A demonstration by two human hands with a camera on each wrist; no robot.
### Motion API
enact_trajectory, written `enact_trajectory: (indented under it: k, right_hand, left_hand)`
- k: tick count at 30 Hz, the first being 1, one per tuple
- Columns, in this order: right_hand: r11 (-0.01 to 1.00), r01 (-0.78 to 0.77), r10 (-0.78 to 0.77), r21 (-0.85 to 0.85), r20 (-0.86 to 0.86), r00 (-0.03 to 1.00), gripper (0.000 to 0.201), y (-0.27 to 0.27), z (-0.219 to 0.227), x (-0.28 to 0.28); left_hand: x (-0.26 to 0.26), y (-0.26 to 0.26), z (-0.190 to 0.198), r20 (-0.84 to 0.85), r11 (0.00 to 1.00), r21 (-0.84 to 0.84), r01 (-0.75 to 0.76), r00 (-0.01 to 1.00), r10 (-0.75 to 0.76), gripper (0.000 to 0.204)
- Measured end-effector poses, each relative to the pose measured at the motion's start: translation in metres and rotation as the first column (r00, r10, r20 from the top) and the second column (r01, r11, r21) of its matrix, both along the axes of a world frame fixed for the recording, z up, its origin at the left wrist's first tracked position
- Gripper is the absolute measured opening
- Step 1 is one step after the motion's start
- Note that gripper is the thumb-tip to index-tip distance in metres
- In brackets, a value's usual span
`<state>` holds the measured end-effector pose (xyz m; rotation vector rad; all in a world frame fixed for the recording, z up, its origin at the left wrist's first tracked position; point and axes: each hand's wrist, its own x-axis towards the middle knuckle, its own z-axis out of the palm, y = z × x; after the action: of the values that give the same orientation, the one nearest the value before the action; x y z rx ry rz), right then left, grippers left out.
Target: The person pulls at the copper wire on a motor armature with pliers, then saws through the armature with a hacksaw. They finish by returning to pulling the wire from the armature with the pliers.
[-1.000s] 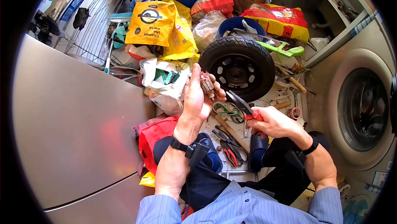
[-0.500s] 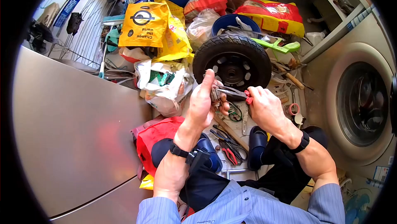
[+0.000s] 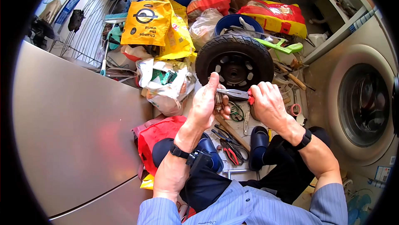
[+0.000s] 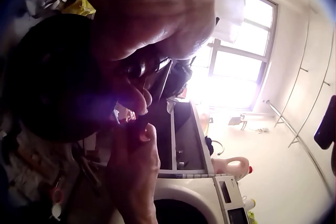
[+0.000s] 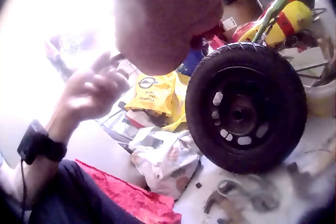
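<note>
My left hand (image 3: 203,106) grips a small motor armature (image 3: 218,101) with reddish wire windings, thumb up and fingers curled round its far side. From the right, my right hand (image 3: 268,103) holds a pair of pliers (image 3: 235,94) by the red handles. The pliers' narrow metal nose meets the upper end of the armature, beside the left thumb. In the left wrist view both hands come close together, and the left palm (image 4: 152,14) hides most of the armature. The right wrist view shows the left hand (image 5: 94,95) washed out by bright light.
A black tyre on a wheel (image 3: 235,69) lies just beyond the hands. Below, more pliers (image 3: 232,152), a wooden handle (image 3: 230,131) and green cord (image 3: 237,112) lie on the floor between the feet. A white bag (image 3: 166,96) stands left, a washing machine (image 3: 361,104) right.
The pliers came from lower right up to the armature with their jaws spread, and now their jaws look closed together at its upper end. The left fingers have curled further round the armature.
</note>
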<state>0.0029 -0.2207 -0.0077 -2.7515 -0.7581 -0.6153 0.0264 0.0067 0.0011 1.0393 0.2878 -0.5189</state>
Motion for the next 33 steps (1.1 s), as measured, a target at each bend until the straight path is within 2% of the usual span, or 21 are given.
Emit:
enact_trajectory:
  k: [2, 5, 6, 8, 9, 10, 12, 13, 14, 16, 20, 21, 23, 26, 30, 32, 33]
  right_hand:
    - [1.000, -0.017, 0.019, 0.021, -0.063, 0.998, 0.017, 0.000, -0.003, -0.001]
    - [0.993, -0.021, 0.048, 0.120, -0.230, 0.972, 0.014, 0.002, -0.005, -0.007]
    - [0.993, -0.021, 0.048, 0.119, -0.229, 0.972, 0.014, 0.005, -0.009, -0.010]
    - [0.983, 0.079, 0.000, 0.165, -0.432, 0.902, 0.019, 0.012, -0.014, -0.016]
    - [0.974, 0.117, 0.001, 0.194, -0.521, 0.854, 0.021, 0.018, -0.011, -0.019]
    - [0.974, 0.116, 0.002, 0.195, -0.520, 0.854, 0.021, 0.021, -0.009, -0.020]
    - [0.949, 0.197, 0.031, 0.246, -0.695, 0.718, 0.021, 0.027, -0.001, -0.021]
    - [0.945, 0.254, 0.003, 0.209, -0.778, 0.629, 0.028, 0.029, 0.005, -0.020]
    - [0.944, 0.255, 0.000, 0.208, -0.775, 0.632, 0.028, 0.031, 0.006, -0.021]
    - [0.913, 0.330, 0.010, 0.239, -0.822, 0.569, 0.034, 0.032, 0.002, -0.026]
    - [0.877, 0.409, 0.028, 0.252, -0.877, 0.480, 0.040, 0.034, -0.006, -0.030]
    - [0.876, 0.410, 0.026, 0.253, -0.875, 0.484, 0.040, 0.035, -0.003, -0.027]
    - [0.868, 0.454, -0.010, 0.203, -0.906, 0.424, 0.043, 0.032, 0.004, -0.031]
    - [0.843, 0.470, 0.026, 0.259, -0.894, 0.447, 0.044, 0.027, -0.002, -0.036]
    - [0.847, 0.473, 0.015, 0.242, -0.900, 0.435, 0.042, 0.025, -0.001, -0.035]
    - [0.820, 0.534, 0.012, 0.208, -0.938, 0.348, 0.039, 0.025, 0.016, -0.040]
    - [0.817, 0.518, 0.038, 0.254, -0.920, 0.391, 0.036, 0.025, 0.012, -0.042]
  left_hand:
    - [0.001, 0.004, -0.001, 0.012, 0.998, 0.003, 0.069, 0.998, -0.069, 0.057]
    - [0.001, 0.003, -0.003, 0.017, 0.999, -0.007, 0.034, 0.999, -0.034, 0.056]
    - [0.001, 0.002, -0.007, 0.018, 0.999, -0.007, 0.034, 0.999, -0.034, 0.056]
    - [0.003, -0.003, -0.021, 0.105, 0.979, 0.166, -0.115, 0.990, 0.098, 0.055]
    - [0.005, -0.005, -0.025, 0.187, 0.966, 0.210, -0.154, 0.976, 0.115, 0.055]
    - [0.008, -0.007, -0.032, 0.188, 0.965, 0.211, -0.154, 0.975, 0.115, 0.055]
    - [0.017, -0.013, -0.037, 0.237, 0.932, 0.293, -0.213, 0.960, 0.145, 0.058]
    - [0.020, -0.020, -0.037, 0.196, 0.924, 0.281, -0.259, 0.958, 0.209, 0.057]
    - [0.024, -0.022, -0.036, 0.200, 0.925, 0.279, -0.258, 0.958, 0.207, 0.057]
    - [0.028, -0.025, -0.037, 0.121, 0.944, 0.244, -0.221, 0.973, 0.197, 0.053]
    - [0.035, -0.036, -0.051, 0.130, 0.936, 0.271, -0.224, 0.972, 0.196, 0.051]
    - [0.036, -0.039, -0.051, 0.141, 0.930, 0.283, -0.234, 0.969, 0.201, 0.051]
    - [0.033, -0.041, -0.056, 0.130, 0.934, 0.291, -0.207, 0.976, 0.175, 0.051]
    - [0.043, -0.044, -0.059, 0.115, 0.949, 0.268, -0.164, 0.984, 0.137, 0.052]
    - [0.041, -0.049, -0.061, 0.063, 0.946, 0.305, -0.105, 0.994, 0.090, 0.052]
    - [0.037, -0.051, -0.068, 0.041, 0.949, 0.304, -0.087, 0.996, 0.078, 0.052]
    - [0.039, -0.053, -0.068, 0.043, 0.950, 0.305, -0.074, 0.997, 0.063, 0.053]
